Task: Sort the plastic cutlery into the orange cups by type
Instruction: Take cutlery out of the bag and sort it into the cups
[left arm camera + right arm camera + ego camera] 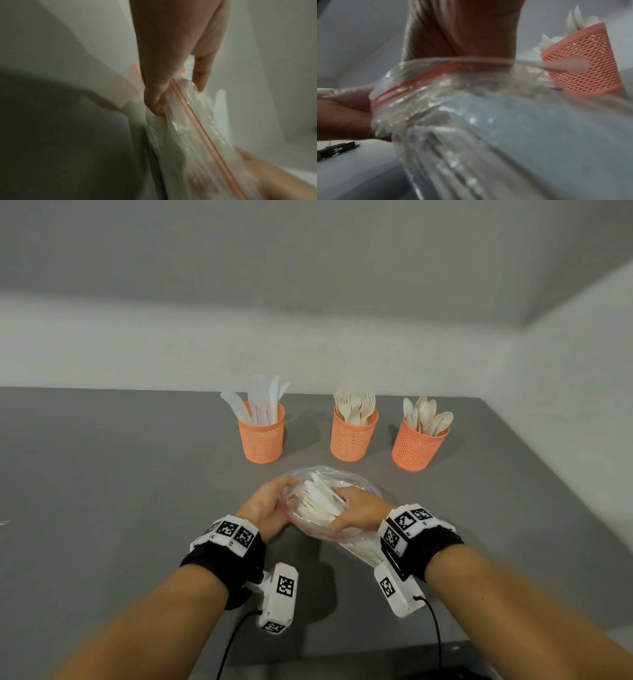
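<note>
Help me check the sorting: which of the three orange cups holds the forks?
The middle cup: forks stand in it, tines up. The left cup holds flat white knives, and the right cup holds rounded spoons.

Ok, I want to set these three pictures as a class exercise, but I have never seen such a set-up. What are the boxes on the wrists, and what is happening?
No machine: a person works with bare hands. The white boxes are cameras, one on each wrist; a third sits on the head. The head view looks down at a grey table; the wrist views look along each hand, close and blurred. Three orange mesh cups stand there: the left cup holds knives, the middle cup forks, the right cup spoons. Nearer is a clear zip bag with a red seal strip and more white cutlery inside. The left hand pinches the bag's open edge; the right hand reaches inside, fingers hidden, so whether it grips anything cannot be told.
</note>
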The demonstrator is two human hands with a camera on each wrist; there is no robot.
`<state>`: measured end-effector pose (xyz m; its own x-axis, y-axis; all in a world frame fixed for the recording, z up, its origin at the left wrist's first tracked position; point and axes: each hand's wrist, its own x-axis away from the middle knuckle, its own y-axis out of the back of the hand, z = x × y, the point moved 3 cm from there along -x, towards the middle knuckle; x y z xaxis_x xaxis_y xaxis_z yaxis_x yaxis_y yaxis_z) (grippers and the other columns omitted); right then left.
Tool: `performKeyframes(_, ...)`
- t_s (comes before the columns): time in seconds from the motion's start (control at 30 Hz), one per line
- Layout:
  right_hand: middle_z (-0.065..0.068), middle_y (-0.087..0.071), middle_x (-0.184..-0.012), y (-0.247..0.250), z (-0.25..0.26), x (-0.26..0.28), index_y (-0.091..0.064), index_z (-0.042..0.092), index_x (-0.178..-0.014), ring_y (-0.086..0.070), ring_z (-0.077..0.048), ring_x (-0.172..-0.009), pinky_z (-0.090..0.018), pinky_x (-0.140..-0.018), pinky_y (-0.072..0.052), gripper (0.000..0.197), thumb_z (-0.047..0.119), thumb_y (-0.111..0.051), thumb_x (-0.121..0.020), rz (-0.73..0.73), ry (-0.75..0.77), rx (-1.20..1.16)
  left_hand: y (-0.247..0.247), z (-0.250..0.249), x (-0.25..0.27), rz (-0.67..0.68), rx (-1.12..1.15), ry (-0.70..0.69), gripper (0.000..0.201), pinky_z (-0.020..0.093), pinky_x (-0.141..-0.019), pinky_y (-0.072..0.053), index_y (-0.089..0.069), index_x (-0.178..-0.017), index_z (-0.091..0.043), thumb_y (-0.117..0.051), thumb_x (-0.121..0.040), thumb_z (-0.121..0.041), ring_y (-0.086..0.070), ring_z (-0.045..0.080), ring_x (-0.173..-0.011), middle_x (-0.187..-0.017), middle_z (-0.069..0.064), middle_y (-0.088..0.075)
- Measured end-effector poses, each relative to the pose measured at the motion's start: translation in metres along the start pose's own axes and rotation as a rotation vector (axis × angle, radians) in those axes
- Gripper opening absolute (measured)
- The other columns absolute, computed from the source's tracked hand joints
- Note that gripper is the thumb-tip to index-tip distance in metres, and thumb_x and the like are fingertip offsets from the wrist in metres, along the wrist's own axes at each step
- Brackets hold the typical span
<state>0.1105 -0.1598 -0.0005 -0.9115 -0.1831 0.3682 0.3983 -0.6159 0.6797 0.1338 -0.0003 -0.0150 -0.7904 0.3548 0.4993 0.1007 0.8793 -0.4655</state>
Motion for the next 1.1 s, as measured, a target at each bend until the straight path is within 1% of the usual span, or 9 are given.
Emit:
performKeyframes(0.17,-0.006,-0.060,-0.109,-0.002,0.001,0.002,-0.051,0.011,-0.110,-0.056,-0.023,-0.101,-0.033,-0.090,-0.045,0.046,0.009,-0.072,-0.069,0.048,0.000,0.002,0.017,0.001,-0.013,-0.196,-0.167,-0.014,0.020,0.033,-0.050,-0.056,-0.055,-0.111,0.003,-0.046,-0.093,-0.002,-0.064,0.022,-0.059,-0.083,0.019,-0.065)
performKeyframes(0.3,-0.001,-0.058,-0.098,-0.007,0.001,-0.001,-0.053,0.015,-0.101,-0.055,-0.019,-0.092,-0.029,-0.081,-0.044,0.041,0.010,-0.073,-0.066,0.017,0.036,-0.027,0.008,0.000,-0.010,-0.129,-0.036,0.025,0.026,0.026,-0.047,-0.051,-0.050,-0.080,-0.004,-0.032,-0.099,-0.006,-0.051,0.011,-0.035,-0.041,0.002,-0.053)
performKeyframes(0.4,-0.004,-0.062,-0.099,-0.003,0.003,0.001,-0.058,0.010,-0.107,-0.059,-0.021,-0.094,-0.033,-0.086,-0.047,0.042,0.006,-0.070,-0.067,0.041,0.030,-0.119,0.009,-0.002,-0.009,-0.118,0.068,0.036,0.026,0.024,-0.050,-0.047,-0.063,-0.078,0.001,-0.043,-0.093,-0.005,-0.047,0.011,-0.046,-0.059,0.003,-0.051)
performKeyframes(0.5,-0.001,-0.061,-0.100,0.005,0.005,0.003,-0.055,0.018,-0.109,-0.058,-0.019,-0.097,-0.034,-0.091,-0.047,0.049,0.013,-0.068,-0.061,0.065,0.044,-0.154,0.015,-0.005,-0.011,-0.046,0.032,0.043,0.037,0.034,-0.069,-0.047,-0.070,-0.091,-0.008,-0.040,-0.089,-0.028,-0.051,0.019,-0.070,-0.084,0.006,-0.052)
performKeyframes(0.7,0.006,-0.062,-0.096,0.024,0.006,0.002,-0.052,0.020,-0.106,-0.060,-0.010,-0.092,-0.022,-0.083,-0.048,0.040,-0.002,-0.068,-0.077,0.034,0.073,-0.334,0.012,-0.013,-0.009,-0.020,-0.353,-0.175,0.045,0.035,-0.069,-0.046,-0.058,-0.121,-0.018,-0.034,-0.095,-0.047,-0.052,0.020,-0.068,-0.082,0.009,-0.052)
performKeyframes(0.83,-0.005,-0.066,-0.117,0.042,0.011,-0.004,-0.055,0.016,-0.120,-0.062,-0.023,-0.111,-0.044,-0.102,-0.046,0.051,0.011,-0.076,-0.073,-0.106,0.136,-0.541,0.006,-0.006,-0.005,0.013,-0.697,-0.241,0.067,0.039,-0.097,-0.045,-0.048,-0.128,-0.020,-0.053,-0.077,-0.063,-0.055,0.020,-0.108,-0.127,0.013,-0.054)
performKeyframes(0.93,-0.004,-0.068,-0.099,0.059,0.021,-0.006,-0.058,0.011,-0.115,-0.064,-0.023,-0.098,-0.043,-0.095,-0.049,0.044,0.011,-0.075,-0.074,-0.214,0.190,-0.675,-0.004,-0.001,0.004,-0.044,-1.238,-0.318,0.099,0.033,-0.108,-0.035,-0.028,-0.143,-0.020,-0.073,-0.064,-0.059,-0.043,0.021,-0.121,-0.128,0.006,-0.035)
performKeyframes(1.0,-0.007,-0.065,-0.096,0.072,0.028,-0.006,-0.053,0.002,-0.117,-0.063,-0.024,-0.092,-0.038,-0.086,-0.051,0.051,0.008,-0.075,-0.072,-0.310,0.216,-0.823,-0.008,0.003,0.004,-0.028,-1.401,-0.318,0.098,0.030,-0.107,-0.033,-0.023,-0.145,-0.016,-0.075,-0.069,-0.049,-0.042,0.024,-0.122,-0.124,0.007,-0.030)
performKeyframes(1.1,-0.018,-0.061,-0.103,0.091,0.039,-0.001,-0.053,-0.002,-0.118,-0.061,-0.028,-0.095,-0.039,-0.084,-0.055,0.040,0.001,-0.067,-0.080,-0.406,0.266,-0.956,-0.015,0.003,0.007,-0.088,-1.667,-0.273,0.088,0.040,-0.106,-0.034,-0.032,-0.139,-0.019,-0.067,-0.070,-0.061,-0.037,0.029,-0.123,-0.125,0.010,-0.033)
